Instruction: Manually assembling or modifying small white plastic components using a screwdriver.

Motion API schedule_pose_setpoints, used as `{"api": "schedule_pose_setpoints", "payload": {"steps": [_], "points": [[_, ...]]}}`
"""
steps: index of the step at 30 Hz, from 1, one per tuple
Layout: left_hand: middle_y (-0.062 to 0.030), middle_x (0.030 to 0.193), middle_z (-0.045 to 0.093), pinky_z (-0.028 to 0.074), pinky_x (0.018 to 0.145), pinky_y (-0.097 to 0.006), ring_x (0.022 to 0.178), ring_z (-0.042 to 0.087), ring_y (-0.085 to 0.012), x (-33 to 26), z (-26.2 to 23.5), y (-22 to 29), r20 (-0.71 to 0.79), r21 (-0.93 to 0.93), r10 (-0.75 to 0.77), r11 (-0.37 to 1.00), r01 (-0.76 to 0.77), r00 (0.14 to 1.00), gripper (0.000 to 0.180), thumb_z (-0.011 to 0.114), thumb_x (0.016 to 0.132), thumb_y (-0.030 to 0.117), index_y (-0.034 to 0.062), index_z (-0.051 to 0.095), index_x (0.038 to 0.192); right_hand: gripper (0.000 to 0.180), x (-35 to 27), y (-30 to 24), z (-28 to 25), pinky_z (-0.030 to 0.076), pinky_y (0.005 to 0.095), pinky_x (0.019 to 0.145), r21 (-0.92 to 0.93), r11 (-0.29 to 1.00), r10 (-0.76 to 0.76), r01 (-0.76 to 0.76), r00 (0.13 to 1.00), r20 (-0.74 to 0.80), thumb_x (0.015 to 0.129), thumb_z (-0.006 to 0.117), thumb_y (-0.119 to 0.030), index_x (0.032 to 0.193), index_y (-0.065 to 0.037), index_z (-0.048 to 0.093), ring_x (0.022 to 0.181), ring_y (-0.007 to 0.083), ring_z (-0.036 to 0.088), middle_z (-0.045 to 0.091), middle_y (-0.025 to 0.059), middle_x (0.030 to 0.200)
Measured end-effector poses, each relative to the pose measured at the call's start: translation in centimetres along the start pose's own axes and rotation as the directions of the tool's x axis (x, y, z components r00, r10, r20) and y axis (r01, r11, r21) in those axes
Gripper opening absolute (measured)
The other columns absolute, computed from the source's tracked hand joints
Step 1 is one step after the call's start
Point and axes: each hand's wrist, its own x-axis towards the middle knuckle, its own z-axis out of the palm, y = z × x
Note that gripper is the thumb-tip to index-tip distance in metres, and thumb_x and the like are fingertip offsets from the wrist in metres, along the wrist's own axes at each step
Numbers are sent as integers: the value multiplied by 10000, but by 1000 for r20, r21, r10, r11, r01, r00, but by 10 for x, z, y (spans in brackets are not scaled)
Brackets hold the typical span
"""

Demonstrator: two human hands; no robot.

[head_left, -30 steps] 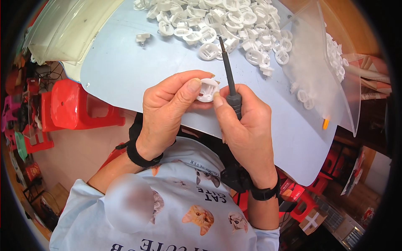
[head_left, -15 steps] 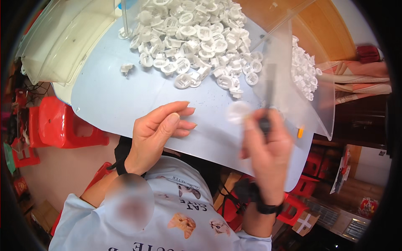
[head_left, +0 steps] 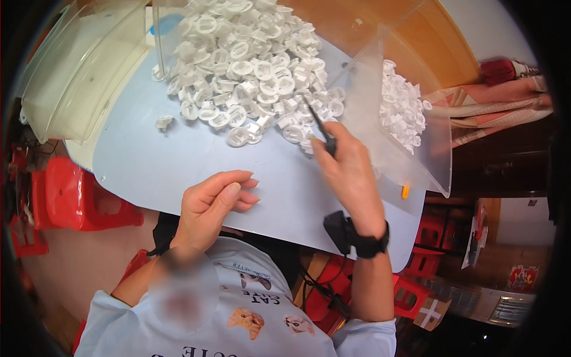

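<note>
My right hand (head_left: 354, 175) is closed around a slim knife-like tool (head_left: 322, 128) with a black handle and a thin dark shaft. Its tip points up and left over the near edge of a big heap of white plastic parts (head_left: 241, 68), which have round oval faces and small square blocks. Beside my thumb, at the heap's front, lies a white part (head_left: 307, 146); whether I touch it I cannot tell. My left hand (head_left: 211, 199) hovers at the table's front edge, loosely curled with fingertips apart and nothing in it.
On the pale blue table (head_left: 148, 172), a lone white part (head_left: 164, 124) lies left of the heap. A clear plastic panel (head_left: 363, 95) separates the heap from smaller white pieces (head_left: 403, 107) at the right. A yellow-orange piece (head_left: 405, 190) sits near the right edge. A red stool (head_left: 80, 190) stands at left.
My right hand has moved up and left to the heap's edge, still holding the tool. The round white part at its fingers is no longer seen there. My left hand keeps its pose.
</note>
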Motion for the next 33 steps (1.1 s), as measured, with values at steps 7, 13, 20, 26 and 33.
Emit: {"api": "schedule_pose_setpoints", "payload": {"steps": [7, 13, 20, 26, 33], "points": [[-183, 1086, 634, 537, 770, -283, 876, 657, -190, -1, 0, -1, -7, -2, -25, 1000, 25, 1000, 314, 461, 982, 136, -75, 544, 1199, 93, 6, 12, 18, 433, 471, 615, -180, 980, -68, 82, 994, 84, 823, 565, -78, 848, 12, 565, 685, 416, 574, 589, 221, 693], [-173, 1088, 630, 536, 765, -280, 869, 648, -176, 2, -2, 2, 21, 26, -56, 998, 56, 998, 311, 454, 982, 130, -68, 544, 1204, 109, 1, 13, 11, 410, 416, 557, -147, 988, -32, 37, 999, 37, 831, 571, -86, 818, 22, 574, 584, 330, 558, 570, 175, 631], [-115, 1048, 638, 517, 716, -244, 819, 623, -125, 8, 3, 8, 27, -45, -112, 993, 113, 993, 345, 471, 987, 175, -33, 513, 1259, 153, -16, -4, 16, 318, 239, 505, 377, 892, 132, -251, 940, 315, 856, 632, -137, 812, 3, 590, 577, 43, 384, 472, -39, 616], [-106, 1021, 623, 539, 726, -262, 829, 645, -165, 10, -5, 10, 79, -121, -171, 976, 180, 982, 423, 443, 993, 238, -36, 458, 1315, 110, -33, -19, 28, 332, 210, 520, 465, 861, 2, -208, 914, 405, 881, 631, -114, 878, -10, 596, 600, 25, 407, 506, -43, 638], [-75, 915, 621, 541, 686, -241, 787, 645, -147, 7, -7, 8, 69, -170, -136, 975, 146, 988, 430, 473, 982, 225, -36, 458, 1324, 125, -36, -16, 31, 345, 198, 506, 575, 771, 7, -275, 906, 424, 895, 619, -126, 874, -5, 596, 580, 15, 435, 526, -37, 640]]}}
